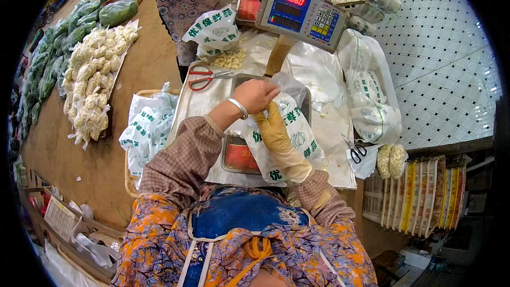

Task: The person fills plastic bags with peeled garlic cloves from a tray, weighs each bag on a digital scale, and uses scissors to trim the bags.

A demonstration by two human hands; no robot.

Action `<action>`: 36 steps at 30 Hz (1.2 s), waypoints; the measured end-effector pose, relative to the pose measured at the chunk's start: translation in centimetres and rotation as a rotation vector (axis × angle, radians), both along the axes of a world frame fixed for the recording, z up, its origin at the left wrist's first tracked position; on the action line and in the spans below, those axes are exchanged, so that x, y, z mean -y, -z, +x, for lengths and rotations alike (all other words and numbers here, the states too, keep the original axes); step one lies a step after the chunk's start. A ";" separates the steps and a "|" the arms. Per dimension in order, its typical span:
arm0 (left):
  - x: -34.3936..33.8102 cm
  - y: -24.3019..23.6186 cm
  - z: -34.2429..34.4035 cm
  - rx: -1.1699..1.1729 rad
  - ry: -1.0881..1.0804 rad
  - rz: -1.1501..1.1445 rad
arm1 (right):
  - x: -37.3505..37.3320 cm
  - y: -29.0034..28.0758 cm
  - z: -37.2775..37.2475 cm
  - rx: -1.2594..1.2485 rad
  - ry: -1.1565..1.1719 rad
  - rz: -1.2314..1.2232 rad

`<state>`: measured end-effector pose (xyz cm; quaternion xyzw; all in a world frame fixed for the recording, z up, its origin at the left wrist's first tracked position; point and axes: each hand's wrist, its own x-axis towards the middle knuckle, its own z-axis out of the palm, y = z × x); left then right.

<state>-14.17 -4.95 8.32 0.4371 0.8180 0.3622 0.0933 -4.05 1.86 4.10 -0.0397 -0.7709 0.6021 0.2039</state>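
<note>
"What's in the containers, starting at the far left?"

"Swollen dark-green plastic bags [61, 56], their contents hidden, then a long heap of clear plastic bags packed with pale cloves [95, 77]. Next comes a tan-rimmed shallow basket [130, 172] holding crumpled white plastic bags with green print [146, 127]."

"And on the white-covered table [332, 154]?"

"Red-handled metal scissors [201, 78] lie near a full, upright white bag with green print [215, 31], with loose, smooth ivory cloves [231, 59] beside it."

"The hands?"

"The bare left hand [256, 95], below a silver bangle [239, 108], has its fingers curled together; I can't tell exactly what they pinch. They meet the fingertips of the right hand [276, 132], in a wrinkled yellow glove, whose grip I can't tell either."

"Where's the bag they're working at?"

"The creased white plastic bag with green clove drawings [300, 138] is under and beside the right hand, over the scale's metal-rimmed tray [241, 170]; whether it rests there is unclear."

"Further right?"

"A bulging see-through plastic sack [372, 90] with printed white bags inside, black-handled scissors [358, 153], two plump clear pouches of pale cloves [391, 160], and stacked baskets with yellow and white slats [419, 196]."
</note>
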 end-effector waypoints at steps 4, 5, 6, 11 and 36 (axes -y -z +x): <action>1.5 -1.4 3.1 -0.272 -0.165 -0.116 | -5.1 -5.0 0.3 0.531 -0.299 0.211; 1.5 -1.3 3.7 -0.386 -0.175 -0.083 | -6.3 -6.1 0.0 0.594 -0.319 0.136; 1.5 -1.2 4.0 -0.415 -0.197 -0.089 | -7.0 -6.7 -0.5 0.658 -0.345 0.058; 0.5 -1.2 4.3 -0.483 -0.249 -0.035 | -8.4 -2.0 -4.6 -0.183 -0.143 0.789; 5.3 11.0 17.6 0.706 -0.542 0.532 | -15.2 5.7 5.3 0.207 -0.025 0.293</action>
